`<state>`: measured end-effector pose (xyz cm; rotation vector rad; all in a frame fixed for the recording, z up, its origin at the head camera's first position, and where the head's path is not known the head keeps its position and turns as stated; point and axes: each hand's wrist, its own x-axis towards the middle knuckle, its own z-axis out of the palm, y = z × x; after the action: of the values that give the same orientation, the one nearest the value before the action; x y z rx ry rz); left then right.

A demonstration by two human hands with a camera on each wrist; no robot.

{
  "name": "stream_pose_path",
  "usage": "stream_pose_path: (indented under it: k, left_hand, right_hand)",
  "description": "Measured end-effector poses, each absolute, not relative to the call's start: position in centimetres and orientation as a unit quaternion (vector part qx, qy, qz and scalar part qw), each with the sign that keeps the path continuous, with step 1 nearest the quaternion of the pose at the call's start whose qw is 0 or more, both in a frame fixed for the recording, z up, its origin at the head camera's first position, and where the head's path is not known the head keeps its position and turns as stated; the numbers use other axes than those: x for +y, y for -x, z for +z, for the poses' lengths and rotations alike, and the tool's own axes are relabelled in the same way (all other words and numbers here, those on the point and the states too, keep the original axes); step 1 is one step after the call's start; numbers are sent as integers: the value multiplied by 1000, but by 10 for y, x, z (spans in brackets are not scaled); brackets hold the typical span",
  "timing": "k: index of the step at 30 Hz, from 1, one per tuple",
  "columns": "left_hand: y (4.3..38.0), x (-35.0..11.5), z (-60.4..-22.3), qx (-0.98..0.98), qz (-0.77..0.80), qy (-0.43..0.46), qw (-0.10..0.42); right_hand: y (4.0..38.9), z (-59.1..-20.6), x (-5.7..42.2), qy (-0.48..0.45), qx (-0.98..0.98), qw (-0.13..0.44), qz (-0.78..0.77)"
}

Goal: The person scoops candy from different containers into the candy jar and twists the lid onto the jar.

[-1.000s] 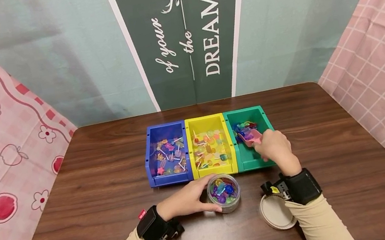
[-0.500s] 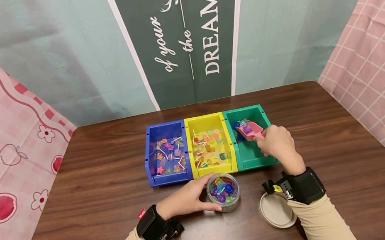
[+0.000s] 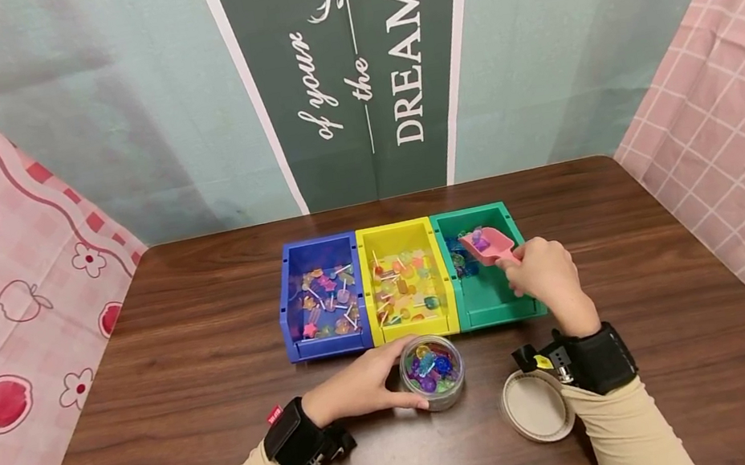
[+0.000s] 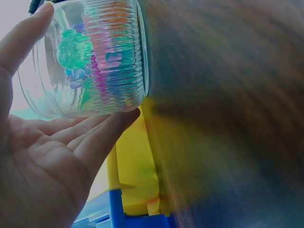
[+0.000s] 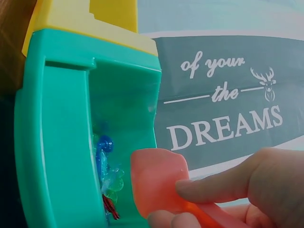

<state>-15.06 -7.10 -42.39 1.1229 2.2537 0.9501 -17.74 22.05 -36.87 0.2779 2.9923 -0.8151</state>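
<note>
My right hand (image 3: 546,274) grips the handle of a small pink scoop (image 3: 494,246), which carries a few purple and clear beads above the green bin (image 3: 490,310). In the right wrist view the thumb presses on the scoop (image 5: 159,178), and blue, green and red beads (image 5: 109,183) lie in the bin below. My left hand (image 3: 360,387) holds a clear jar (image 3: 437,401) upright on the table, thumb on one side and fingers on the other. Colourful beads partly fill the jar, and its ribbed lower wall (image 4: 118,57) shows in the left wrist view.
Joined to the green bin are a yellow bin (image 3: 415,329) and a blue bin (image 3: 330,346), both holding small candy-shaped pieces, some on sticks. A round lid (image 3: 535,406) lies beside the right wrist on the brown wooden table (image 3: 212,331).
My right hand has lifted the pink scoop out of the beads in the green bin and moved slightly right, with beads on it. The left hand and jar stay still.
</note>
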Motion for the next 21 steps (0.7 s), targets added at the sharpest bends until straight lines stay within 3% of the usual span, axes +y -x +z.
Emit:
stream_pose_path:
  k: [8,21]
  left_hand:
    - [150,-71,-424,816,345,-407,224]
    - [151,-71,-424,817,343,-406,223]
  right_hand:
    - [177,-370,225,-81,962,11,-259]
    - [175,-363,242,-14,947,62,-315]
